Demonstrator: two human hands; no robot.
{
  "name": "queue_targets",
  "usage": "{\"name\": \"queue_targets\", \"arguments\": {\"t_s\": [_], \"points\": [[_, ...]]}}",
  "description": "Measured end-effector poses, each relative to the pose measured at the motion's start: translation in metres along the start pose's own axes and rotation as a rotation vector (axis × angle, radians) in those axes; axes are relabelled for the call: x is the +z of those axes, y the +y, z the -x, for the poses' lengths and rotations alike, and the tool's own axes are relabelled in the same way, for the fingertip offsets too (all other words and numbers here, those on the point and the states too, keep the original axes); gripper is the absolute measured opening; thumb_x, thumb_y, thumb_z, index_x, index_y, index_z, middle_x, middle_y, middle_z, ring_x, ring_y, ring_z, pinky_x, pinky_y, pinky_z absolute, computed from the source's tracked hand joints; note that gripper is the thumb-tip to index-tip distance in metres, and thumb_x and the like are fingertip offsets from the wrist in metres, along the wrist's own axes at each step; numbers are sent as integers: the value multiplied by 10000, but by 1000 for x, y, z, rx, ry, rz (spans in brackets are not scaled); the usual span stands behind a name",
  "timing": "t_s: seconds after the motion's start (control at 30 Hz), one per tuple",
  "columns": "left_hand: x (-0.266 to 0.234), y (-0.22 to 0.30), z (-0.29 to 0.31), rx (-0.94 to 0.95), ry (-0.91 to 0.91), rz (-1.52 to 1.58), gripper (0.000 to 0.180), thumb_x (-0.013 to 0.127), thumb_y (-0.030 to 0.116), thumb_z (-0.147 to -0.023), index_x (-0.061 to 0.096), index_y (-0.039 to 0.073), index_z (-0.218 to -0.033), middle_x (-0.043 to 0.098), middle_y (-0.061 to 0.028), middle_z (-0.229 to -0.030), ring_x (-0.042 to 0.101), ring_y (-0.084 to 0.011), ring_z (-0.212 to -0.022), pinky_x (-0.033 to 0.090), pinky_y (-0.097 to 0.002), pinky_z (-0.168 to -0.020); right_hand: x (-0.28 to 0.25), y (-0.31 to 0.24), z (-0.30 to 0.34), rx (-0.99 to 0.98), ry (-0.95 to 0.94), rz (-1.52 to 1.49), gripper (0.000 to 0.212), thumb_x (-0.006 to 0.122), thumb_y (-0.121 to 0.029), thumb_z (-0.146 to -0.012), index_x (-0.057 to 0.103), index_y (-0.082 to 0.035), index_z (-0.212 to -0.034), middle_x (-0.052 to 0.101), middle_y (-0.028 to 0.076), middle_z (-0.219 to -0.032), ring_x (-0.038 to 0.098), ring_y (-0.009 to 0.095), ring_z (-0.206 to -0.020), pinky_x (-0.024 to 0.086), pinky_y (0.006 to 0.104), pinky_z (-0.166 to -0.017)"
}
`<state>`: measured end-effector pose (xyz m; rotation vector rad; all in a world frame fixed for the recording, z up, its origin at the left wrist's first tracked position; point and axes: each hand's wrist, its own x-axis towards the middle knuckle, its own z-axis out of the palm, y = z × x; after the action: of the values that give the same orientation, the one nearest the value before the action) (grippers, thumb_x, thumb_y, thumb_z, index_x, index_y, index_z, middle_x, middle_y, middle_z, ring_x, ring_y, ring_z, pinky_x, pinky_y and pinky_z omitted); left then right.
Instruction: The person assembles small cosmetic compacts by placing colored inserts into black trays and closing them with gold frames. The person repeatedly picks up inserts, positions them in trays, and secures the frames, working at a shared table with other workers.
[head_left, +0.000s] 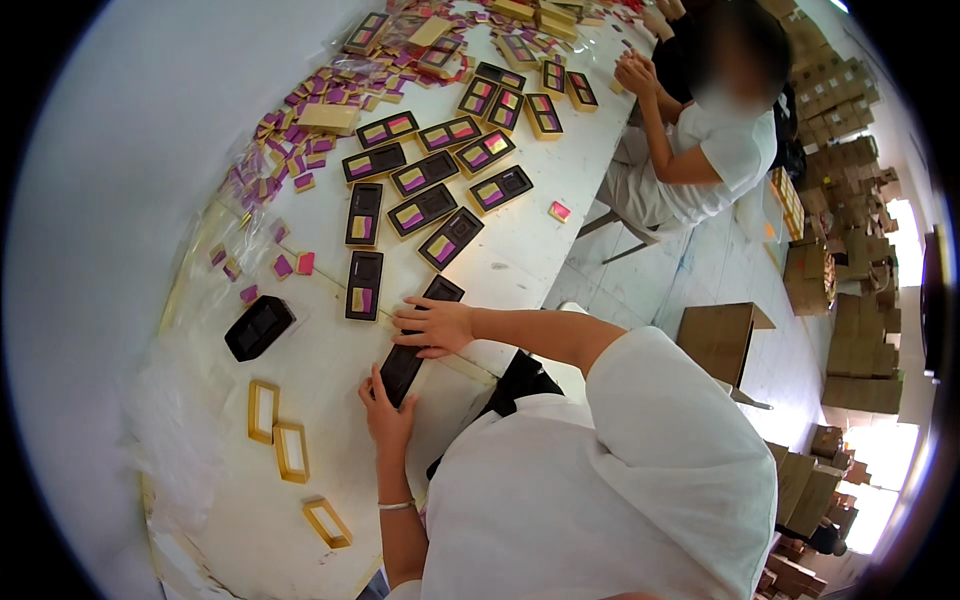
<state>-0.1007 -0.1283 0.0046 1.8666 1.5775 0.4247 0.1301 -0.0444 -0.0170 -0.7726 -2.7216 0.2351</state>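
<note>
My left hand (388,415) grips the near end of a black compartment tray (402,376), its thumb and fingers on opposite sides. Across the tray's far end lies my right hand (440,326), palm down with fingers stretched out, hiding part of it. Beyond that hand, more black tray (443,289) shows; I cannot tell whether it is a separate piece. Close by stands a gold-edged box (364,286) with a black insert holding one purple-and-gold piece. Left of my hands, a stack of black trays (259,328) sits on the table.
Gold rectangular frames (291,452) lie at the near left. Several filled boxes (424,208) spread across the white table (230,500), with heaps of small purple-and-gold pieces (300,150) beyond. A co-worker (715,150) sits at the right edge. Cardboard cartons (850,340) stand farther right.
</note>
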Motion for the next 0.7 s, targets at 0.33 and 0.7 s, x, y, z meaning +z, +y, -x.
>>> {"name": "queue_targets", "arguments": {"t_s": [0.33, 0.7], "points": [[-146, 227, -43, 743, -602, 1606, 267, 490, 345, -903, 566, 90, -879, 570, -83, -935, 479, -166, -717, 374, -308, -647, -30, -10, 17, 169, 217, -237, 494, 590, -310, -830, 457, -73, -1243, 402, 204, -1299, 370, 332, -1232, 244, 512, -1042], [-124, 366, -92, 943, -1101, 2041, 299, 505, 92, -837, 458, 177, -554, 553, 72, -650, 475, -122, -579, 368, -257, -515, -104, 113, 169, 859, 488, -37, 468, 601, -44, -739, 491, -54, -1194, 411, 186, -1295, 405, 380, -1186, 350, 445, -1003]]}}
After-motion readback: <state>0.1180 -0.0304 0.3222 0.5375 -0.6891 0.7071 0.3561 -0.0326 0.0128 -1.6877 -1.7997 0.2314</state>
